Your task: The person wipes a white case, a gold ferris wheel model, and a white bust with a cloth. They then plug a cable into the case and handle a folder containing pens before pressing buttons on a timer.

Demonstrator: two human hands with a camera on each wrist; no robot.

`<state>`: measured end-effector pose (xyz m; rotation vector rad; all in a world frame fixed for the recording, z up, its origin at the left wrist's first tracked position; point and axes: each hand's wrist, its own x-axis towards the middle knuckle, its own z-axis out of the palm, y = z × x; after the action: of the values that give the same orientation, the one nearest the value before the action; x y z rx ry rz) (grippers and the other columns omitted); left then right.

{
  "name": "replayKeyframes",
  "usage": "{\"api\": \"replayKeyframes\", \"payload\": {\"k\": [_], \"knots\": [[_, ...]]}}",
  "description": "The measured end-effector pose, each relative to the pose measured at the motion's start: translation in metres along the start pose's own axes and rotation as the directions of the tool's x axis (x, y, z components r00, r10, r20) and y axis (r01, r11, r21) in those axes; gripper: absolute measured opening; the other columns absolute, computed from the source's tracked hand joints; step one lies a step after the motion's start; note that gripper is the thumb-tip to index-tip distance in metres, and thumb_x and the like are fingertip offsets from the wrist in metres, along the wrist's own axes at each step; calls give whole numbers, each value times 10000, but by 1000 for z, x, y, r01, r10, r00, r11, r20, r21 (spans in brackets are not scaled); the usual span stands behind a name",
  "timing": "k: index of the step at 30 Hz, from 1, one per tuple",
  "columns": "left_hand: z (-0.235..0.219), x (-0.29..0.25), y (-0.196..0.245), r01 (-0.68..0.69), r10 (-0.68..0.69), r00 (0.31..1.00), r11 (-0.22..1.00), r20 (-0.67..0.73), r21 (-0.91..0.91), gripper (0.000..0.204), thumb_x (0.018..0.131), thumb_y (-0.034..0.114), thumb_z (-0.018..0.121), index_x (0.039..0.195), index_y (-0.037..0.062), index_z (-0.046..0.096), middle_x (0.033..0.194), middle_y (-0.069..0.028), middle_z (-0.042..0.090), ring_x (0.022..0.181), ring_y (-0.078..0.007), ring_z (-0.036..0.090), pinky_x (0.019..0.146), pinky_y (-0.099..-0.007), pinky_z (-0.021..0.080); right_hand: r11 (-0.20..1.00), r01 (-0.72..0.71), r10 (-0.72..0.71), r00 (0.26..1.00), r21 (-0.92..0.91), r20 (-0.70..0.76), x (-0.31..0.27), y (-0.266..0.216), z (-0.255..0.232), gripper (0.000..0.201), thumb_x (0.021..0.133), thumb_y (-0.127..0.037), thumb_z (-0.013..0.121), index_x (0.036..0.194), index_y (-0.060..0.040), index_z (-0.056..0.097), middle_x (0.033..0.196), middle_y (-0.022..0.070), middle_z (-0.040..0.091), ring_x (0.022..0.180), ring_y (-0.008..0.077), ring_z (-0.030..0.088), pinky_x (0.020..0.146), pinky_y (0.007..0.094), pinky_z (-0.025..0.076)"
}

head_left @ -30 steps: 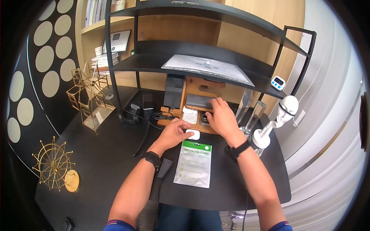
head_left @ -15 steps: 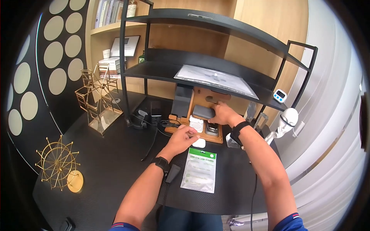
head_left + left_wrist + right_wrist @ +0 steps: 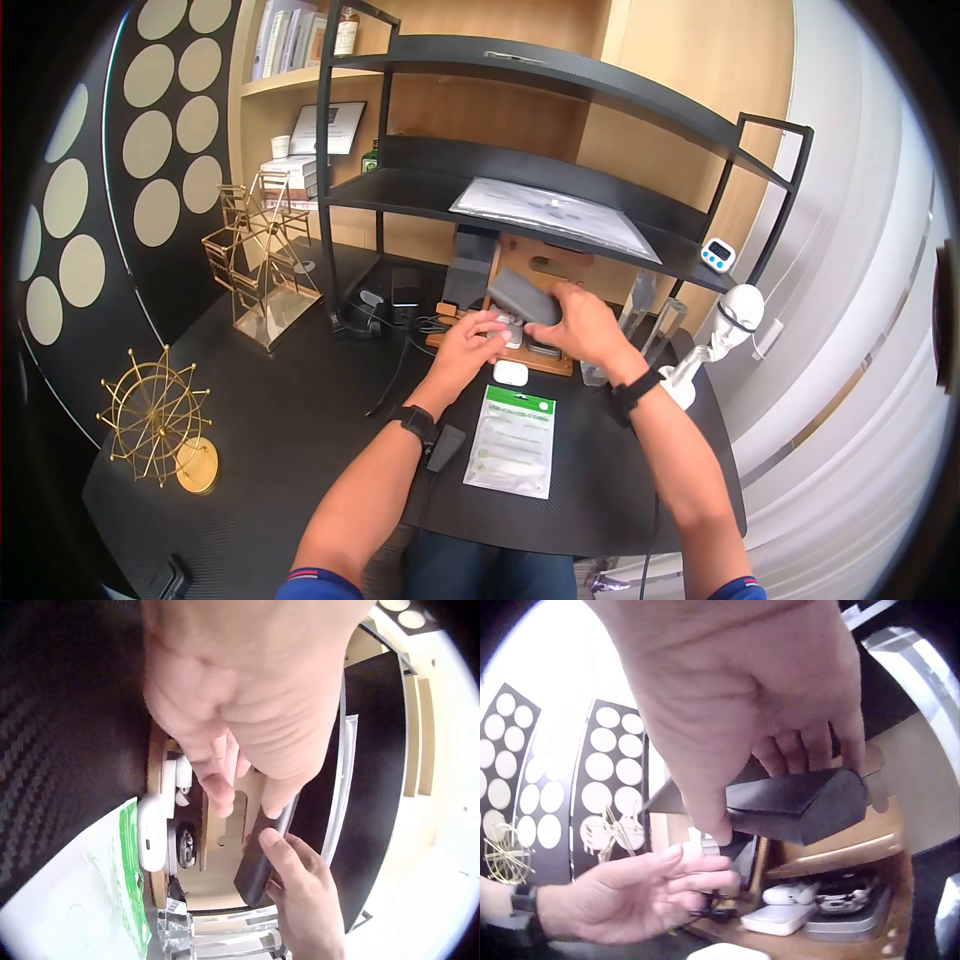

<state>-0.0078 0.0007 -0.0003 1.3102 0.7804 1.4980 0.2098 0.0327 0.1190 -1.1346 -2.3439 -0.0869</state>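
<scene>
My right hand point(image 3: 590, 328) grips a dark grey glasses case point(image 3: 522, 297), thumb on one side and fingers on the other. The case is tilted above a wooden desk organiser point(image 3: 556, 364), and its three-sided shape shows in the right wrist view. Close to the left end of the case is my left hand point(image 3: 460, 352), its fingers loosely extended; in the right wrist view its palm point(image 3: 607, 907) is turned up. Below the hands, a white open earbud case point(image 3: 776, 919) and a metal tin point(image 3: 847, 924) with a watch-like item sit on the organiser.
A white rounded case point(image 3: 510, 373) and a green-topped cable pouch point(image 3: 512, 440) lie in front of the organiser. The black shelf point(image 3: 400, 190) overhangs it. Crystal pillars point(image 3: 665, 325) and a white head figure point(image 3: 738, 312) stand at right, gold wheel ornaments point(image 3: 155, 415) at left.
My right hand has lifted the glasses case off the organiser and brought it left, tilting it. The left hand has stayed near the organiser, lifting slightly toward the case.
</scene>
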Motion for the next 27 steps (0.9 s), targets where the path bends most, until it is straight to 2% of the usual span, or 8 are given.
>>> {"api": "replayKeyframes", "payload": {"k": [1,3,4,8,13,21,22,27], "knots": [[5,-2,4,3,-3,1000,1000,9,3,539,1026,167,755,1477,-4,517,1367,-126,638,1076,-149,701,875,-286,550,994,16,-16,1000,104,-1,-9,-8,-5,641,783,-440,878,1175,47,734,1123,257,757,1053,431,735,931,489,585],[14,-6,12,18,15,993,962,120,-272,576,1031,159,746,1512,-11,477,1420,-123,616,1192,-174,666,992,-326,552,990,59,-56,998,127,-22,-25,-20,-9,684,771,-458,887,1217,33,724,1097,235,762,1051,432,734,924,491,586],[12,-8,16,95,-45,982,957,183,-273,611,1038,154,735,1546,0,431,1475,-119,575,1327,-204,599,1088,-367,531,989,41,-40,999,140,-7,-29,-24,-10,677,773,-443,888,1225,32,721,1117,233,759,1067,424,732,930,490,583],[15,-12,19,145,-65,969,931,237,-335,549,1045,103,706,1511,19,429,1492,-122,561,1365,-240,591,1181,-414,498,982,44,-48,999,183,21,-40,-33,-21,653,784,-386,883,1263,23,708,1183,222,748,1125,407,719,965,482,570],[14,-13,23,174,-73,956,920,284,-351,604,1011,80,738,1524,15,425,1490,-129,548,1392,-240,566,1191,-414,493,970,103,-112,993,220,28,-41,-20,-22,617,819,-352,856,1294,9,699,1193,218,744,1166,407,699,995,480,556],[14,-15,17,186,-88,959,913,270,-363,477,1008,17,718,1450,8,536,1413,-123,643,1343,-248,621,1201,-429,486,956,176,-205,973,235,103,-47,-13,-32,456,796,-262,796,1121,49,723,1092,232,739,1077,430,705,947,492,565],[14,-16,17,197,-98,955,915,279,-353,477,1008,17,718,1450,8,536,1413,-123,643,1343,-248,621,1201,-429,486,958,209,-229,969,197,88,-48,-12,-30,567,789,-274,806,1242,53,706,1095,225,746,1047,429,716,926,484,576],[12,-18,15,228,-136,957,901,257,-370,465,1004,-18,702,1437,26,540,1376,-110,657,1298,-222,645,1140,-402,538,961,214,-230,970,174,75,-51,-10,-27,578,778,-268,800,1233,76,703,1033,248,740,997,429,727,901,484,585]]}}
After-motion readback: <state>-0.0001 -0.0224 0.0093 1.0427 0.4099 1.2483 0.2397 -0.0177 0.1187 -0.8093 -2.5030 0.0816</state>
